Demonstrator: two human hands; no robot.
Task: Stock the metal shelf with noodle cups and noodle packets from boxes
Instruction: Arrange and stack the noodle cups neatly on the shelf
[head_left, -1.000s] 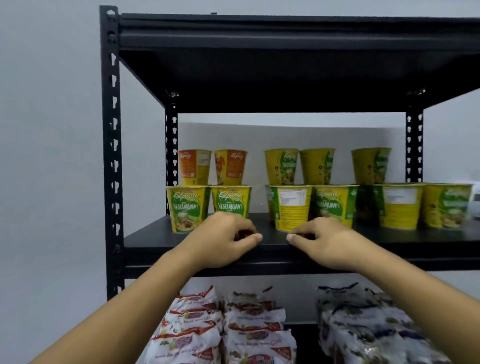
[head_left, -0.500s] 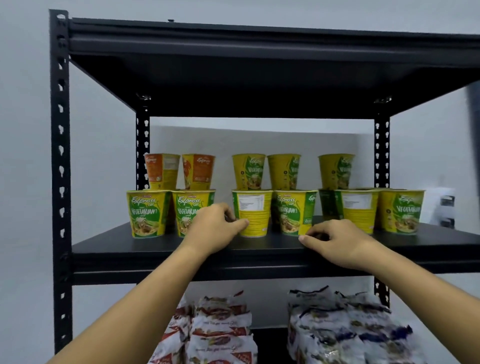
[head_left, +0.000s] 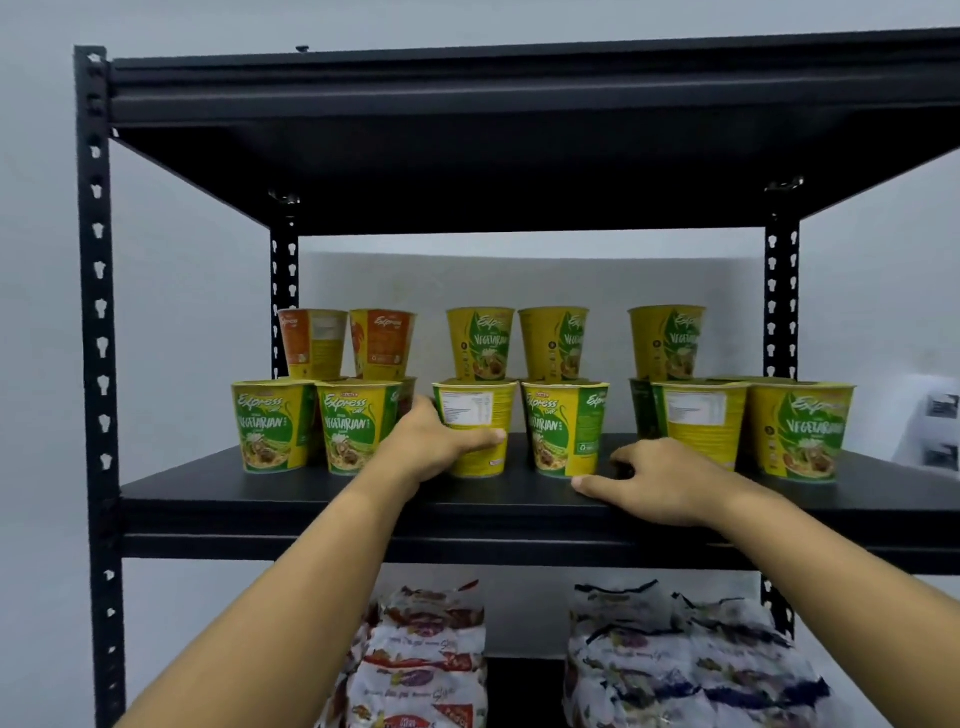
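Observation:
A black metal shelf (head_left: 332, 493) holds several yellow-green noodle cups in two stacked rows, with two orange cups (head_left: 348, 343) at the upper left. My left hand (head_left: 434, 441) grips the middle front cup (head_left: 475, 410), thumb across its front, fingers behind. My right hand (head_left: 657, 480) rests on the shelf board with loosely curled fingers, just in front of the neighbouring cup (head_left: 563, 428), holding nothing. Noodle packets lie on the shelf below: a red-white stack (head_left: 421, 660) and a blue-white stack (head_left: 691, 665).
The shelf's left upright (head_left: 98, 364) stands at the frame's left. The upper shelf board (head_left: 519, 130) overhangs the cups. A plain grey wall is behind. A gap separates the middle cups from the right pair (head_left: 748, 426).
My left hand has moved forward from the shelf edge and closed round the middle front cup. My right hand stayed on the board. The view shifted slightly.

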